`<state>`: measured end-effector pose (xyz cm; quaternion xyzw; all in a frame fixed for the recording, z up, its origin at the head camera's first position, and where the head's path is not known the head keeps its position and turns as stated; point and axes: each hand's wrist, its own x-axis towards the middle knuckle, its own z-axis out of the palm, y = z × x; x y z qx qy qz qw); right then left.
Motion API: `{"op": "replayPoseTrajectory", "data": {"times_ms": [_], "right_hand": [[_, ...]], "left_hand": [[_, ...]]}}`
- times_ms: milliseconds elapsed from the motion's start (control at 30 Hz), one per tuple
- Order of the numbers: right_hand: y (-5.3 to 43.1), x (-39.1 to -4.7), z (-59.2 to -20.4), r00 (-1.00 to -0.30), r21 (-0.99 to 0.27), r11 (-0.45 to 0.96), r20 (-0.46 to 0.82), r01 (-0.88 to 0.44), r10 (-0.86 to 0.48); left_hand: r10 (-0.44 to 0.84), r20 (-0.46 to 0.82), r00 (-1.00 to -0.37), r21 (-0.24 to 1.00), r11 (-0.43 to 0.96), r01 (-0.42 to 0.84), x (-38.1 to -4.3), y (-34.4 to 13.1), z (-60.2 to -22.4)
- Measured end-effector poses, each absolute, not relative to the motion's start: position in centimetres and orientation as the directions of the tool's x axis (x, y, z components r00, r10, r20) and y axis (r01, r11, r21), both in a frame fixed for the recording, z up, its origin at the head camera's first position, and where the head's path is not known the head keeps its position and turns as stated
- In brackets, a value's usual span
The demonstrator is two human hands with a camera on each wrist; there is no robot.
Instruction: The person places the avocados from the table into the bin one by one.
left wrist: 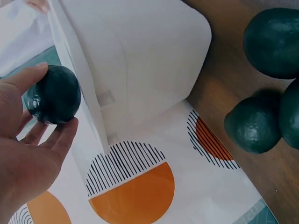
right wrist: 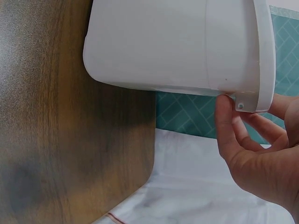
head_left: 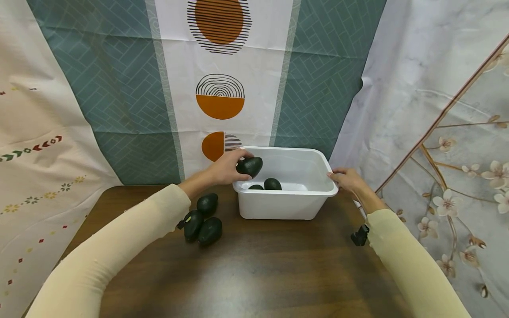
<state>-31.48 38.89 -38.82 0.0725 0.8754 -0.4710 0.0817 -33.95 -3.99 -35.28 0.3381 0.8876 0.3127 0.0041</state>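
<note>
My left hand (head_left: 229, 168) holds a dark green avocado (head_left: 249, 167) over the left end of a white plastic bin (head_left: 278, 206). In the left wrist view, thumb and fingers curl round that avocado (left wrist: 54, 95) beside the bin's rim. Two more avocados lie inside the bin, one (head_left: 272, 184) near its front wall and another (head_left: 256, 187) mostly hidden by that wall. At the bin's right end, my right hand (head_left: 345, 179) grips the rim. The right wrist view shows the thumb under the rim (right wrist: 266, 60) and fingers on its other side.
Three avocados (head_left: 210, 231) sit close together on the brown wooden table (head_left: 238, 269), left of the bin and under my left forearm. A patterned cloth (head_left: 222, 62) hangs behind the table. Pale floral fabric (head_left: 449, 176) hangs along the right side.
</note>
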Motion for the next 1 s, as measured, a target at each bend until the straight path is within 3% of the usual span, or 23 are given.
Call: {"op": "replayPoseTrajectory", "data": {"times_ms": [200,367,600,1000], "right_hand": [[38.8,-31.4,-38.7,-0.973,-0.809,0.546,-0.226,0.22,0.057],[38.8,-31.3,-38.7,-0.974,-0.816,0.536,-0.221,0.217,0.058],[38.9,-31.4,-38.8,-0.976,-0.814,0.542,-0.211,0.207,0.056],[39.0,-31.3,-38.8,-0.974,-0.803,0.557,-0.221,0.213,0.054]], "left_hand": [[0.616,0.227,-0.754,0.544,0.562,0.623,-34.1,-3.3,-35.6],[0.6,0.215,-0.771,0.601,0.541,0.589,-34.1,-2.8,-35.5],[0.53,0.146,-0.835,0.759,0.481,0.438,-34.1,-2.5,-35.1],[0.441,0.072,-0.895,0.97,0.177,0.166,-34.0,-2.1,-34.3]]}}
